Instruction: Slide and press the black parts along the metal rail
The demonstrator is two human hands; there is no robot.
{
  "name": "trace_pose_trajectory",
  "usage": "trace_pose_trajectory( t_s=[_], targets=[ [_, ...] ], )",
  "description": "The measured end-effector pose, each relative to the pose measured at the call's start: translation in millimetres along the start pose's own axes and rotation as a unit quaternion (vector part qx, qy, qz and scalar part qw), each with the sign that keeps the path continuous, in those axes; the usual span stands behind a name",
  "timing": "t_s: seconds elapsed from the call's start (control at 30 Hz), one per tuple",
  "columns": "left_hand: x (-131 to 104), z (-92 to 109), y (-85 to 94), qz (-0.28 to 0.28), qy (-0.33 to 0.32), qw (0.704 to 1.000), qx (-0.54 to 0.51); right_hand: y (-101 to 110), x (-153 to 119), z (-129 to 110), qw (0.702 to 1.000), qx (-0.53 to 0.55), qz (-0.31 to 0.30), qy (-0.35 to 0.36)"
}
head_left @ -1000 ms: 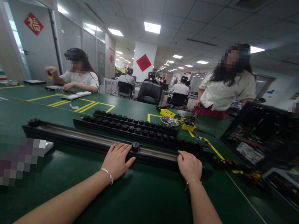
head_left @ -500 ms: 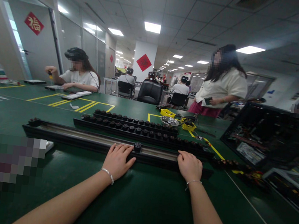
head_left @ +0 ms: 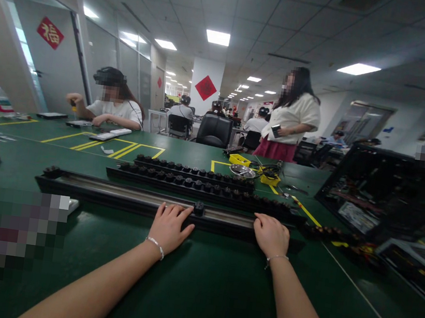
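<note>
A long black metal rail (head_left: 113, 196) with a pale channel along its top lies across the table in front of me. One small black socket-like block (head_left: 198, 208) sits in that channel near the middle. My left hand (head_left: 170, 226) rests on the rail's near edge just left of the block, fingers stretched forward and thumb apart. Farther right, my right hand (head_left: 272, 235) is closed over the rail, its fingers bent and partly hidden. Behind it lie two similar rails, the nearer black rail (head_left: 147, 179) and the farther black rail (head_left: 179, 170), both lined with several black blocks.
On the green table (head_left: 195, 292), a metal dish (head_left: 242, 171) and a yellow bin (head_left: 239, 160) stand behind the rails. At right are an opened computer case (head_left: 361, 189) and loose cables. A seated person (head_left: 115, 109) works at far left; another person (head_left: 292, 117) stands beyond the table.
My hands keep their places on the rail, and the block stays put. Beyond the table, the standing person has moved left. The view has shifted slightly.
</note>
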State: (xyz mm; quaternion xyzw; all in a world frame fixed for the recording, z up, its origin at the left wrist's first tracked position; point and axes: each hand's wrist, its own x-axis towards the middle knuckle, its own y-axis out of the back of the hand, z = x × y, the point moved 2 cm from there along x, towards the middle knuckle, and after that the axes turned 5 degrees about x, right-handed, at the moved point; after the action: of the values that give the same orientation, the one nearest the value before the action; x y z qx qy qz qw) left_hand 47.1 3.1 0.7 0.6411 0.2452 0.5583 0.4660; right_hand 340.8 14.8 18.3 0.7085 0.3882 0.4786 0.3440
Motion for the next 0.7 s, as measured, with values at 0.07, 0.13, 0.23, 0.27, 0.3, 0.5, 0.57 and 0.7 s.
trace_pose_trajectory(
  t_s=[0.07, 0.13, 0.23, 0.27, 0.3, 0.5, 0.57, 0.7],
  targets=[
    [0, 0, -0.8, 0.001, -0.001, 1.000, 0.010, -1, -1, 0, 1.000, 0.007, 0.018, 0.005],
    [-1, 0, -1.6, 0.000, -0.002, 1.000, 0.022, -2, -3, -4, 0.999, 0.013, 0.037, 0.014],
    [-1, 1, -3.0, -0.007, -0.005, 0.999, 0.043, -6, -9, -21, 0.996, 0.029, 0.046, 0.068],
    [-1, 1, -3.4, -0.008, -0.005, 0.999, 0.050, -8, -12, -30, 0.994, 0.038, 0.040, 0.098],
    [-1, 2, -3.8, -0.009, -0.006, 0.998, 0.056, -10, -15, -41, 0.990, 0.049, 0.031, 0.127],
    [1, 3, -5.2, -0.015, -0.007, 0.996, 0.088, -29, -31, -108, 0.982, 0.116, -0.027, 0.147],
    [1, 3, -5.4, -0.022, -0.002, 0.996, 0.090, -34, -33, -126, 0.985, 0.126, -0.027, 0.117],
    [2, 2, -5.4, -0.027, -0.007, 0.996, 0.083, -41, -32, -148, 0.988, 0.139, -0.013, 0.063]
  ],
)
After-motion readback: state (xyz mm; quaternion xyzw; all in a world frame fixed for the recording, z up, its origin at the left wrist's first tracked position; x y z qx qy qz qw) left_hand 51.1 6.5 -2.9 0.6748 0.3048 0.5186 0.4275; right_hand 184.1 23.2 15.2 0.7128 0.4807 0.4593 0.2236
